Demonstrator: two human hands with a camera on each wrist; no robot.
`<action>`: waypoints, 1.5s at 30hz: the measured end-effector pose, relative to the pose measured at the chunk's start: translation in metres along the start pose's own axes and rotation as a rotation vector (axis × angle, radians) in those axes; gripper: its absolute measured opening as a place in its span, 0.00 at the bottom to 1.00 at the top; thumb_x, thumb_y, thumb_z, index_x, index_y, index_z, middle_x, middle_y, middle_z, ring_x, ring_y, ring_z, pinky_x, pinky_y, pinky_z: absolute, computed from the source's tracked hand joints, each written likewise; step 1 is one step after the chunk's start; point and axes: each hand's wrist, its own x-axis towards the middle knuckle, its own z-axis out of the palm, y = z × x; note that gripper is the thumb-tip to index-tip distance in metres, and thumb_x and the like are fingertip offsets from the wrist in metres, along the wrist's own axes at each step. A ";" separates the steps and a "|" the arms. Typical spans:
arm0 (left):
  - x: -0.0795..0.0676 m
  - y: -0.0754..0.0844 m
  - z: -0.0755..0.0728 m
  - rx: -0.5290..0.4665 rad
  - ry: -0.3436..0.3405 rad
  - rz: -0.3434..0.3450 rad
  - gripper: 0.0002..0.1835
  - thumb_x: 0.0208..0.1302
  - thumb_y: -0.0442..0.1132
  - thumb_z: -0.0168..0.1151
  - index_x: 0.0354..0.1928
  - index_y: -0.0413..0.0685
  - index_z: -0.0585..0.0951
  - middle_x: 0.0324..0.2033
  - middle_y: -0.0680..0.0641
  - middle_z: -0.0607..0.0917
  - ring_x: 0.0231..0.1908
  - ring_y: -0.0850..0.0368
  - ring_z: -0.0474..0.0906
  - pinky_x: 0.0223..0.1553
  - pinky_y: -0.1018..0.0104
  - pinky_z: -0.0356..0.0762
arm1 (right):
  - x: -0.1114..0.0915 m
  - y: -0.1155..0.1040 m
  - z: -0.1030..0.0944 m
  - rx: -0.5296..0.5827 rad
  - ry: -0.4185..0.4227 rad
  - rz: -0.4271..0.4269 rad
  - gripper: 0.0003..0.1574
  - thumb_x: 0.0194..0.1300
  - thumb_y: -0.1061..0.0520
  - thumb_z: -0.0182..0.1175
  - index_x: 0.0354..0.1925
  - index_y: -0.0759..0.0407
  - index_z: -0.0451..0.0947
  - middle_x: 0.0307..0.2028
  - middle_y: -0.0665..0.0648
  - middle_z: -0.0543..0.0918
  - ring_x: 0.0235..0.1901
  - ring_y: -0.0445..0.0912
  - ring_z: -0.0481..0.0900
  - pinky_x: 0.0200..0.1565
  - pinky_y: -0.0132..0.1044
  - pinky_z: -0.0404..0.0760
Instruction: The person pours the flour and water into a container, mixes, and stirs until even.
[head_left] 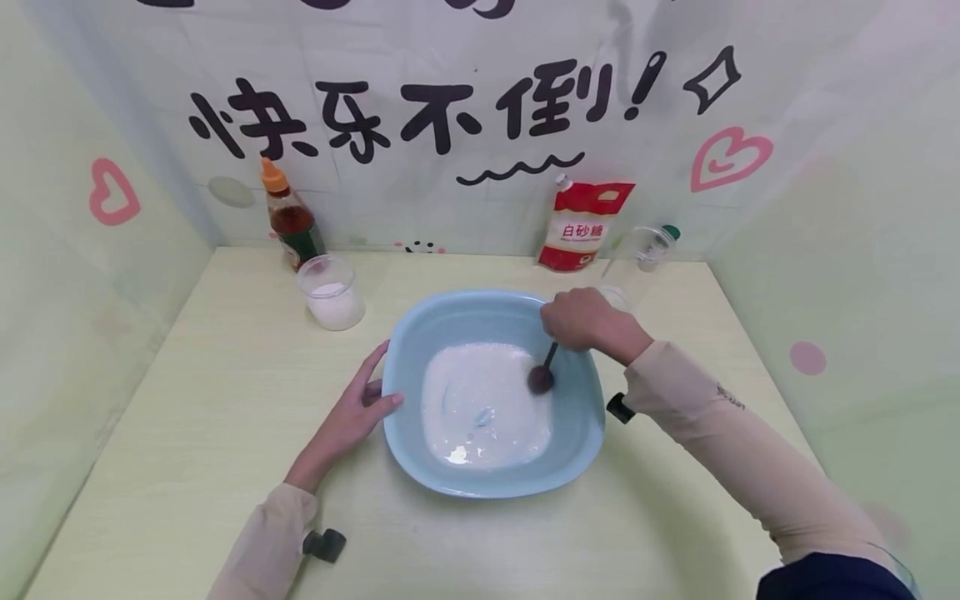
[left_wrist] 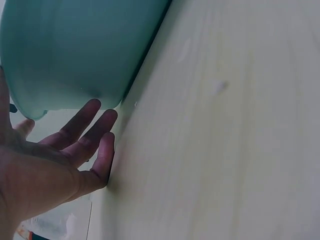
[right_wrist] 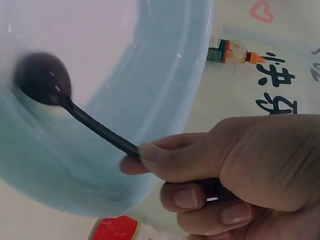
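Observation:
A light-blue plastic basin (head_left: 592,425) stands on the table with milky white liquid (head_left: 480,417) in it. My right hand (head_left: 581,321) grips the handle of a dark spoon (head_left: 541,379) above the basin's far right rim. In the right wrist view, the bowl of the spoon (right_wrist: 45,80) is blurred and lies at the liquid's edge; thumb and index finger pinch its handle. My left hand (head_left: 360,408) rests against the basin's left side, thumb at the rim. In the left wrist view, that hand (left_wrist: 65,155) has loosely spread fingers by the basin's outer wall (left_wrist: 85,55).
At the back left stand an orange-capped sauce bottle (head_left: 294,225) and a clear cup of white powder (head_left: 333,300). A red-and-white sugar pouch (head_left: 581,229) leans at the back wall, beside a clear container (head_left: 645,250). Walls border the table at the back and sides.

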 end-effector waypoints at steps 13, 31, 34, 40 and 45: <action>-0.001 0.000 0.003 -0.011 -0.004 -0.010 0.42 0.71 0.39 0.59 0.79 0.64 0.50 0.60 0.25 0.77 0.56 0.34 0.81 0.55 0.52 0.80 | 0.029 -0.049 0.019 0.183 0.088 -0.235 0.10 0.68 0.59 0.62 0.45 0.51 0.87 0.37 0.50 0.87 0.34 0.45 0.78 0.39 0.35 0.78; 0.001 0.000 0.003 0.031 -0.023 -0.004 0.36 0.71 0.39 0.57 0.77 0.48 0.56 0.60 0.28 0.78 0.58 0.34 0.79 0.56 0.53 0.79 | 0.005 0.009 0.004 0.189 0.026 0.006 0.02 0.65 0.58 0.63 0.35 0.55 0.80 0.27 0.55 0.79 0.29 0.49 0.76 0.35 0.36 0.76; 0.000 -0.002 0.004 0.039 -0.031 0.018 0.34 0.71 0.39 0.57 0.76 0.45 0.60 0.60 0.29 0.78 0.59 0.33 0.78 0.55 0.56 0.80 | 0.022 0.000 0.005 0.225 0.095 -0.005 0.04 0.65 0.56 0.64 0.36 0.55 0.82 0.27 0.55 0.80 0.29 0.49 0.76 0.35 0.37 0.76; 0.000 -0.001 0.005 0.034 -0.032 0.045 0.33 0.71 0.38 0.58 0.75 0.44 0.61 0.59 0.30 0.79 0.58 0.34 0.79 0.52 0.66 0.79 | 0.047 -0.034 0.012 0.254 0.143 -0.144 0.09 0.68 0.56 0.63 0.43 0.55 0.87 0.31 0.53 0.85 0.31 0.48 0.77 0.35 0.35 0.76; -0.001 -0.001 0.003 0.039 -0.016 0.041 0.34 0.70 0.40 0.58 0.75 0.44 0.62 0.60 0.29 0.78 0.57 0.34 0.79 0.51 0.69 0.79 | 0.041 -0.061 0.018 0.229 0.078 -0.278 0.10 0.69 0.56 0.62 0.45 0.52 0.88 0.35 0.50 0.88 0.31 0.43 0.78 0.36 0.33 0.77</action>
